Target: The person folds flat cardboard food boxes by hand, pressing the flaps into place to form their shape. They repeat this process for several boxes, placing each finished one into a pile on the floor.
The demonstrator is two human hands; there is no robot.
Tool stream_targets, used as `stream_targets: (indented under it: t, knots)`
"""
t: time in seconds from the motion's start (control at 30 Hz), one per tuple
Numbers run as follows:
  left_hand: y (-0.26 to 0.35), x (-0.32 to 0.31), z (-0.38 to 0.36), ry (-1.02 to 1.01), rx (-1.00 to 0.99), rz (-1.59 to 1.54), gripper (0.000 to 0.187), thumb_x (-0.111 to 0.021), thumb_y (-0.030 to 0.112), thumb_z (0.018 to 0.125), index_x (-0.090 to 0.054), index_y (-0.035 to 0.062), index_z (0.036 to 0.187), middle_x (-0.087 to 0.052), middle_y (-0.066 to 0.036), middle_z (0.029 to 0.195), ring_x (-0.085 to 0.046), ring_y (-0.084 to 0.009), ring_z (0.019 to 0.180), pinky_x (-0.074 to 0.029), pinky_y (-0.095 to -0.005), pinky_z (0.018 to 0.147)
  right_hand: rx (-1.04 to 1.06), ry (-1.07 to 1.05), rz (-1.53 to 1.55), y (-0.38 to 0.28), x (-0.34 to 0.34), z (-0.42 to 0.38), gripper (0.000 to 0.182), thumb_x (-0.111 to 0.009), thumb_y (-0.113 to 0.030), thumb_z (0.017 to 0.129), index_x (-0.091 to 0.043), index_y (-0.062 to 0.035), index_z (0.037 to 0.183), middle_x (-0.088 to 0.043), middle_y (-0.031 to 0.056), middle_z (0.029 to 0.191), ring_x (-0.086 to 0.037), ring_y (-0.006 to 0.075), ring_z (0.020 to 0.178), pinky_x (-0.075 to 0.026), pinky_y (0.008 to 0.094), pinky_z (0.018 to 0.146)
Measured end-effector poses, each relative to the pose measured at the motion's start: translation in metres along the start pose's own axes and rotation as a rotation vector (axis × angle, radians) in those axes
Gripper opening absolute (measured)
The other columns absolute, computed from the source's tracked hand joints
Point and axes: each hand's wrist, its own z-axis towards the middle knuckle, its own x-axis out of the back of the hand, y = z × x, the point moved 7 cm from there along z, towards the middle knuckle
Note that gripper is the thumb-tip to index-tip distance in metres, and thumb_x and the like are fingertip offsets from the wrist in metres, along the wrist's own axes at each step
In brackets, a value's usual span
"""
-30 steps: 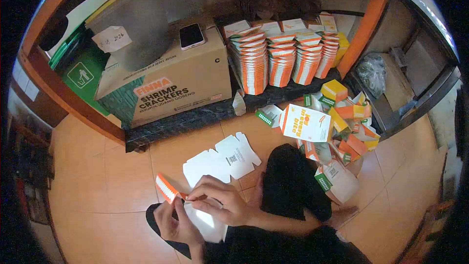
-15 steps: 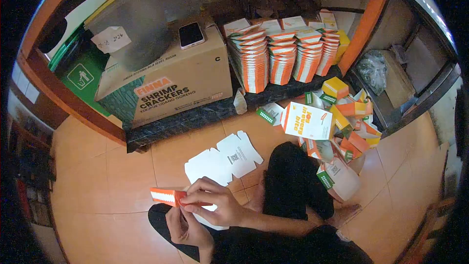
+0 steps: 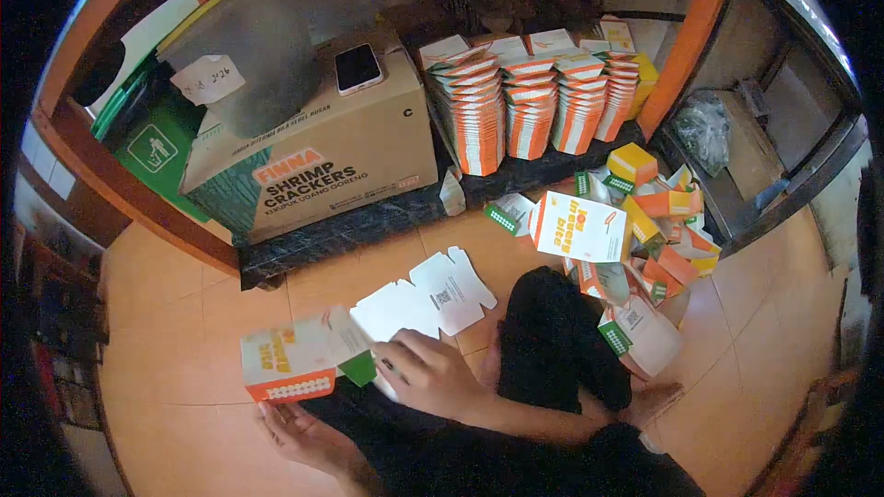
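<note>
A white, orange and green paper food box (image 3: 299,359), slightly blurred, is tilted above my lap with its printed side up and its flaps at the right end. My left hand (image 3: 308,437) grips its lower left edge from beneath, the thumb side hidden. At the flap end, my right hand (image 3: 428,377) has its fingers bent around the edge beside a green flap. Just behind my right hand, a flat white unfolded carton (image 3: 451,290) lies on the floor with a small printed code on it.
Several loose food boxes (image 3: 580,228) are heaped at the right by my knee. Nested stacks of boxes (image 3: 529,124) stand on the dark shelf beside a cardboard carton (image 3: 341,166). A phone (image 3: 358,69) lies on that carton, and a green bin (image 3: 152,147) stands left.
The box has turned from its narrow orange side to its wide printed face and moved up-left. My left hand has shifted left and down; my right hand moved slightly right.
</note>
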Motion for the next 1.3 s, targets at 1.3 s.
stream_targets:
  t: [1.3]
  knots:
    - [0.011,-0.047,-0.064,-0.193,0.100,0.118,0.029,-0.073,0.010,0.082,-0.065,-0.0075,0.104,-0.067,-0.018,0.105,-0.064,-0.0289,0.101,-0.050,-0.0399,0.089,0.274,-0.105,0.373,-0.053,0.005,0.016,0.056,-0.062,-0.003,0.082,-0.043,-0.0054,0.134,-0.047,0.0200,0.129,-0.058,0.0329,0.107,-0.050,0.0436,0.086]
